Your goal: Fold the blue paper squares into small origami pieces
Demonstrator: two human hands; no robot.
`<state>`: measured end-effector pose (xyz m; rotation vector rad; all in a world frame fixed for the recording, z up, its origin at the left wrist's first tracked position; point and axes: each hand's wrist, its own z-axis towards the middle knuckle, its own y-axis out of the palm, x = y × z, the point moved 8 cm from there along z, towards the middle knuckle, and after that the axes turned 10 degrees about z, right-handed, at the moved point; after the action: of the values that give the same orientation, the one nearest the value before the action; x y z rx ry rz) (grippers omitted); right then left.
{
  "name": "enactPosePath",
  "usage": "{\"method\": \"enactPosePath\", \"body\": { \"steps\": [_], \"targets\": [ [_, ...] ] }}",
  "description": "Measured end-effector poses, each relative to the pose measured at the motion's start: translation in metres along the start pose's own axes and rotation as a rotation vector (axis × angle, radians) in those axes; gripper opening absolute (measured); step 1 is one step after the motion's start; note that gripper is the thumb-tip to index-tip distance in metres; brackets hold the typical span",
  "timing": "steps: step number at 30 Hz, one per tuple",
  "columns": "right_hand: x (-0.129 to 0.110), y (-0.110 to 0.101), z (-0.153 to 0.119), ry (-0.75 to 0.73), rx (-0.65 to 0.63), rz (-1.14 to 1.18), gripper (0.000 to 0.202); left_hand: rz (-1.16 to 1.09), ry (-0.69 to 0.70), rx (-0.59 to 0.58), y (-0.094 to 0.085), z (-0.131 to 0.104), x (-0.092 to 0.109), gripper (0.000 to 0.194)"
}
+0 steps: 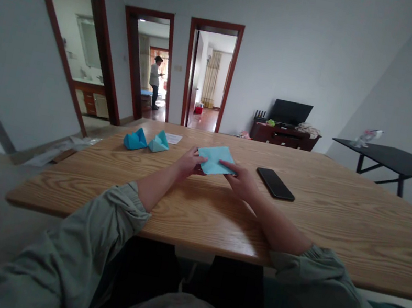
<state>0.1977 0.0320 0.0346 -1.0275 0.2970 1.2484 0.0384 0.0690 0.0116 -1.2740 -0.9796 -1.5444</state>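
A light blue sheet of paper point(214, 159) is held between my two hands, a little above the wooden table point(196, 210). My left hand point(190, 163) grips its left side, thumb on top and fingers underneath. On the right side my right hand point(240, 179) pinches it the same way, the thumb lying across the upper face. Whether the paper has several layers I cannot tell. To the left stand two folded paper pieces, a darker blue one point(135, 140) and a light blue one point(159, 142), side by side.
A black phone point(275, 184) lies right of my hands. Behind the folded pieces is a white slip of paper point(173, 139). Farther off are a black table point(400, 160), a television point(291, 113) on a cabinet, and a person point(155, 81) standing beyond a doorway.
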Motion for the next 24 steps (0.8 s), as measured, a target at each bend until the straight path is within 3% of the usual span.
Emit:
{"method": "enactPosePath", "body": {
  "steps": [3, 7, 10, 15, 24],
  "targets": [
    [0.015, -0.009, 0.001, 0.119, 0.018, 0.115, 0.042, 0.084, 0.088, -0.084, 0.000, -0.004, 0.011, 0.066],
    [0.032, -0.012, 0.000, 0.227, 0.013, 0.335, 0.039, 0.329, 0.179, -0.157, 0.000, -0.003, 0.014, 0.057],
    [0.037, -0.009, 0.000, 0.256, -0.027, 0.381, 0.035, 0.520, 0.211, -0.134, -0.003, 0.001, 0.010, 0.047],
    [0.037, -0.008, -0.001, 0.277, -0.045, 0.376, 0.032, 0.651, 0.301, -0.097, -0.005, 0.000, 0.017, 0.037],
    [0.048, -0.015, -0.001, 0.359, 0.065, 0.419, 0.039, 0.710, 0.240, -0.016, -0.012, -0.001, 0.017, 0.045]
  ]
}}
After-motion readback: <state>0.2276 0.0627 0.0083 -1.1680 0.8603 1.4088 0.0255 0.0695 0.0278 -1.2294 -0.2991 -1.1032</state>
